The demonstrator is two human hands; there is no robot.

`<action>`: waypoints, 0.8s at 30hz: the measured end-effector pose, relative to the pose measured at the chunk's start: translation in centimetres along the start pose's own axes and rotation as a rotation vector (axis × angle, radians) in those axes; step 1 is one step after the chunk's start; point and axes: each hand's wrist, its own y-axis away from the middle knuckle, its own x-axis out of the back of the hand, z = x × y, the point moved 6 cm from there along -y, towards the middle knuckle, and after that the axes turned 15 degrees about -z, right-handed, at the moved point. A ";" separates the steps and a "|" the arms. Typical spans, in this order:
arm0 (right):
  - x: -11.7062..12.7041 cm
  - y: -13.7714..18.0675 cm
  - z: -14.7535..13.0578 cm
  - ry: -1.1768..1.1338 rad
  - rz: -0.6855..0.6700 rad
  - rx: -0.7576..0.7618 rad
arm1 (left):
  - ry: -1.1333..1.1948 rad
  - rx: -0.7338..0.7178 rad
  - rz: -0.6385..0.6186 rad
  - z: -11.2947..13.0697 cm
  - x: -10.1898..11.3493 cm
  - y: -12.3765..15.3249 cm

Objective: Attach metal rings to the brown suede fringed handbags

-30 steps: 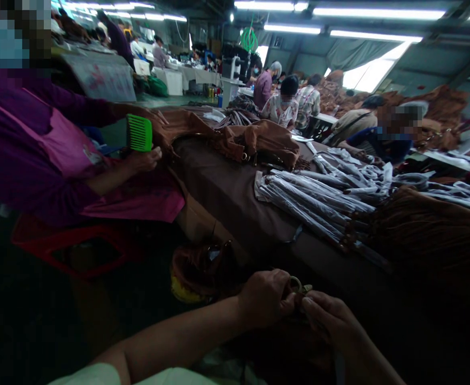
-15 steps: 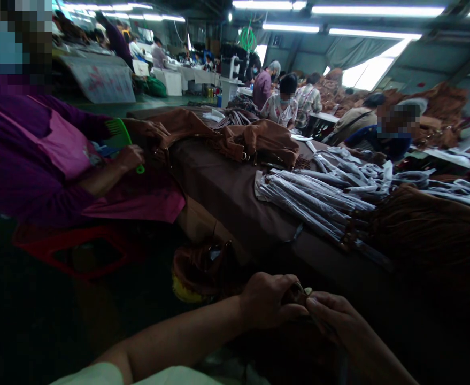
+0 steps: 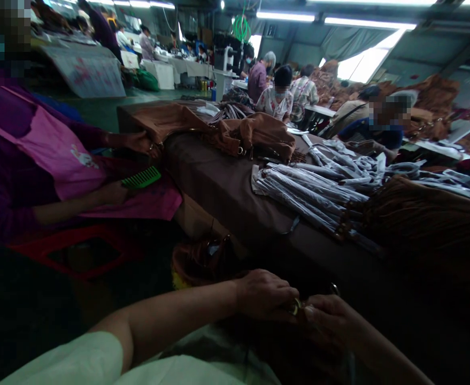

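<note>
Low in front of me, my left hand [image 3: 264,294] is closed, its fingertips around a brass-coloured metal ring [image 3: 296,306]. My right hand [image 3: 329,316] pinches close beside the ring; between its fingers is what looks like the end of a strap, mostly hidden. A shiny metal piece [image 3: 334,289] sticks up behind the right hand, and a pale strip [image 3: 351,363] hangs below it. Dark brown material lies under both hands, too dark to make out well.
A long table [image 3: 218,182] carries brown fringed bags [image 3: 264,133] and plastic-wrapped straps [image 3: 307,195]. At left, a co-worker in a pink apron [image 3: 54,149] holds a green comb [image 3: 142,178] beside a red stool [image 3: 78,246]. A brown bag [image 3: 194,262] stands below the table.
My hands have shifted slightly; the ring now shows upright between them and a metal piece appears behind the right hand. The co-worker's comb has moved down, away from the table. The view has shifted slightly.
</note>
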 end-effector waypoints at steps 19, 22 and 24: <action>-4.4 0.9 2.3 -0.272 0.048 -0.103 | -0.216 0.209 -0.052 1.2 -1.0 -1.5; -4.2 1.0 2.3 -0.162 0.007 -0.081 | -0.259 0.105 -0.068 1.8 -2.0 -1.3; -3.9 1.1 2.1 -0.075 -0.023 -0.031 | -0.278 0.043 -0.085 2.3 -2.7 -1.2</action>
